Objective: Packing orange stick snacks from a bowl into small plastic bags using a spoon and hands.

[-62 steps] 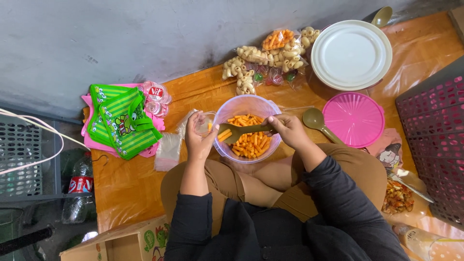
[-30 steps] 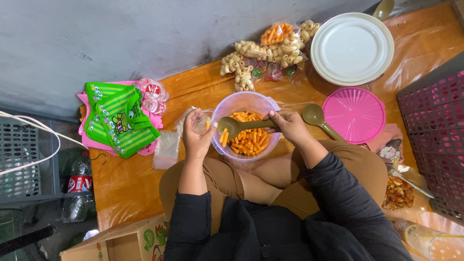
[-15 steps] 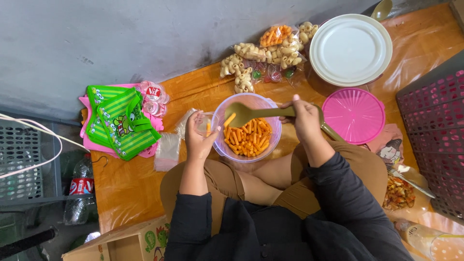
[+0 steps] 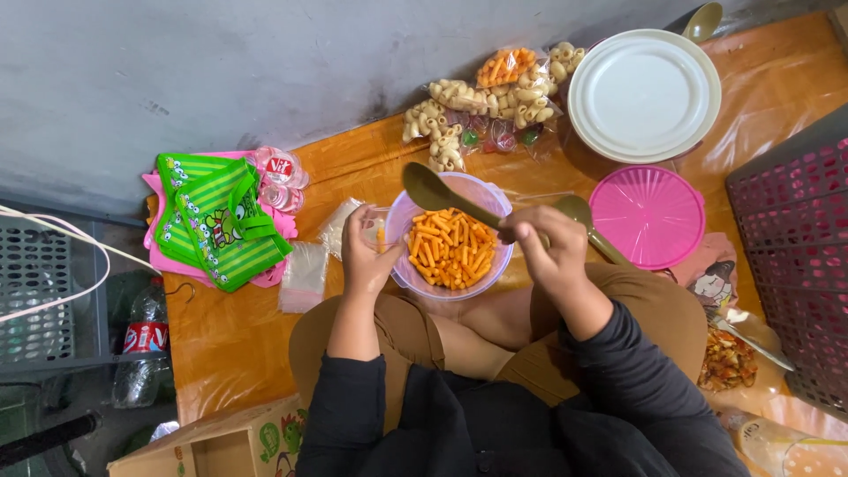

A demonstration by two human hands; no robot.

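the right hand [image 4: 541, 245] is wrapped tight around the handle of a big olive green spoon [image 4: 439, 193]. the spoon's round end sits up over the far edge of a clear purple bowl [image 4: 408, 269]. the bowl is full of orange snack sticks [image 4: 450, 247] and rests in front of the person's folded legs, on the orange mat [image 4: 225, 327]. the left hand [image 4: 367, 256] is curled around a small clear bag [image 4: 375, 231], just beside the bowl's left side, with an orange stick or two inside it. a second spoon [image 4: 587, 221] lies right behind the right hand. a pink lid [image 4: 647, 216] and a white plate [image 4: 643, 94] lie off to the right. little bags of pale macaroni snacks [image 4: 481, 102] lie past the bowl. a green bag [image 4: 221, 221] lies well to the left.
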